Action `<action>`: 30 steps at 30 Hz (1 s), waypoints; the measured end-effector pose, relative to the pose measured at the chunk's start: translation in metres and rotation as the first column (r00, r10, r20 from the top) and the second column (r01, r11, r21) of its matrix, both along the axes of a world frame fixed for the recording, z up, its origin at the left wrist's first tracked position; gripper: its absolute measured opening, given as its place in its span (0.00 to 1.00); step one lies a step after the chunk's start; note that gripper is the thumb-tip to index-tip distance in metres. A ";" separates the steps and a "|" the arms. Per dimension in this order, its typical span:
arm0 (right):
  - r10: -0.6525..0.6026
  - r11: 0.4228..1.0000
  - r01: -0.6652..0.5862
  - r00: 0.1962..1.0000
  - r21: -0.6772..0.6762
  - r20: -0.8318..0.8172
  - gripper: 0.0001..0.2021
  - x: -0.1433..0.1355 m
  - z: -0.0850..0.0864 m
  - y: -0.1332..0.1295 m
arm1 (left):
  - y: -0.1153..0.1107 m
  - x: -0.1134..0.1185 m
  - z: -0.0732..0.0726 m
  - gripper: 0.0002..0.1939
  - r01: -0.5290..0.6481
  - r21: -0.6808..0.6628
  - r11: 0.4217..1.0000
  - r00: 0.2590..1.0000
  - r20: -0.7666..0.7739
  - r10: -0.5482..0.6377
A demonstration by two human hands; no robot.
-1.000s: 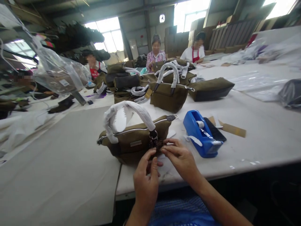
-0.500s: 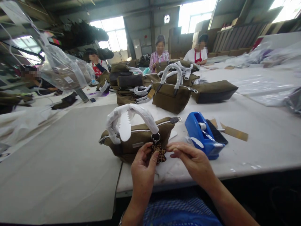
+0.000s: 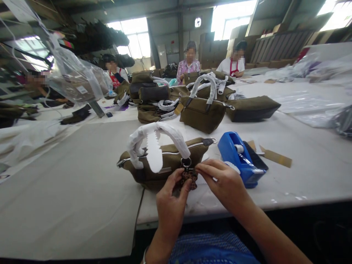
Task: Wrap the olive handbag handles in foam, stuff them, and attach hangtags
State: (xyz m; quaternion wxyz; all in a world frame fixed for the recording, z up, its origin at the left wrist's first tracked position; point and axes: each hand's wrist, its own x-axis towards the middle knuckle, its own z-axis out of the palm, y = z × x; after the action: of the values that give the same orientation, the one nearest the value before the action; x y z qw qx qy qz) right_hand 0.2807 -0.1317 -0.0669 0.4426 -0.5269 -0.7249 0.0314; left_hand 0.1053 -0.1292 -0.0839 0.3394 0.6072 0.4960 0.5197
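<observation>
An olive-green handbag [image 3: 162,157] stands on the table in front of me, its handles [image 3: 176,137] wrapped in white. A white toothed strip [image 3: 154,152] hangs from the wrapped handle. From a metal ring [image 3: 186,162] at the handle's near end hangs a leopard-print charm [image 3: 189,178]. My left hand [image 3: 172,196] is closed on this charm, thumb in front and fingers behind. My right hand [image 3: 224,179] pinches at the charm's upper right edge, just below the ring; what is between its fingertips is too small to make out.
To the right stands a blue tape dispenser [image 3: 240,157], with brown paper tags [image 3: 277,157] behind it. Several more olive bags [image 3: 202,115] are piled farther back. A grey sheet [image 3: 68,190] covers the table's left. Co-workers [image 3: 189,66] sit across the table.
My right hand's fingertips have moved up to the charm's upper edge. The charm has turned slightly in my left hand. The white strip hangs a little lower, and the whole view has shifted slightly.
</observation>
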 end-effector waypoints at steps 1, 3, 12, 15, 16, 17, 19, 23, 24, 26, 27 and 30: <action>-0.002 1.000 0.002 1.000 0.004 0.019 0.08 0.000 0.000 0.000 | 0.000 0.000 0.000 0.14 0.002 0.006 1.000 1.000 -0.003 -0.002; 0.001 1.000 -0.001 0.998 0.007 0.057 0.09 -0.002 0.001 0.000 | 0.001 0.000 -0.001 0.14 0.015 0.010 1.000 1.000 -0.006 -0.014; 0.087 0.995 -0.092 0.989 -0.033 -0.122 0.06 -0.004 0.007 0.008 | 0.001 -0.008 -0.003 0.15 0.151 -0.166 0.975 0.980 0.156 -0.125; 0.116 0.993 -0.121 0.980 -0.017 -0.160 0.07 -0.003 0.002 0.011 | 0.008 -0.013 0.006 0.16 0.139 -0.136 0.981 0.990 0.057 -0.132; 0.119 0.993 -0.121 0.980 -0.006 -0.161 0.07 -0.003 0.000 0.012 | 0.011 -0.014 0.010 0.15 0.134 -0.105 0.985 0.991 0.003 -0.134; 0.121 0.993 -0.122 0.979 0.003 -0.161 0.08 -0.003 -0.001 0.013 | 0.014 -0.015 0.014 0.14 0.131 -0.070 0.989 0.990 -0.050 -0.135; 0.127 0.992 -0.125 0.980 0.024 -0.155 0.08 -0.003 -0.004 0.015 | 0.019 -0.014 0.021 0.10 0.132 -0.003 0.991 0.981 -0.146 -0.131; 0.148 0.988 -0.141 0.980 0.060 -0.131 0.08 -0.003 -0.005 0.017 | 0.022 -0.011 0.028 0.06 0.126 0.065 0.990 0.954 -0.281 -0.103; 0.152 0.987 -0.145 0.981 0.062 -0.123 0.08 -0.004 -0.005 0.017 | 0.021 -0.010 0.028 0.05 0.118 0.093 0.989 0.942 -0.326 -0.082; 0.157 0.987 -0.151 0.981 0.053 -0.116 0.08 -0.005 -0.005 0.016 | 0.020 -0.008 0.027 0.04 0.086 0.185 0.979 0.912 -0.410 -0.003; 0.158 0.987 -0.153 0.980 0.048 -0.125 0.07 -0.006 -0.005 0.015 | 0.019 -0.008 0.026 0.04 0.070 0.250 0.966 0.901 -0.432 0.046; 0.120 0.991 -0.106 0.973 0.082 -0.198 0.08 -0.009 -0.004 0.009 | 0.014 -0.007 0.027 0.03 0.035 0.419 0.907 0.909 -0.390 0.145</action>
State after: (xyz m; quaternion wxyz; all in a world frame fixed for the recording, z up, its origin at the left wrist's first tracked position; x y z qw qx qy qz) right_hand 0.2718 -0.1228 -0.0713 0.5300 -0.4628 -0.7056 0.0840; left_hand 0.0982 -0.1153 -0.0571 0.0744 0.7467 0.4514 0.4829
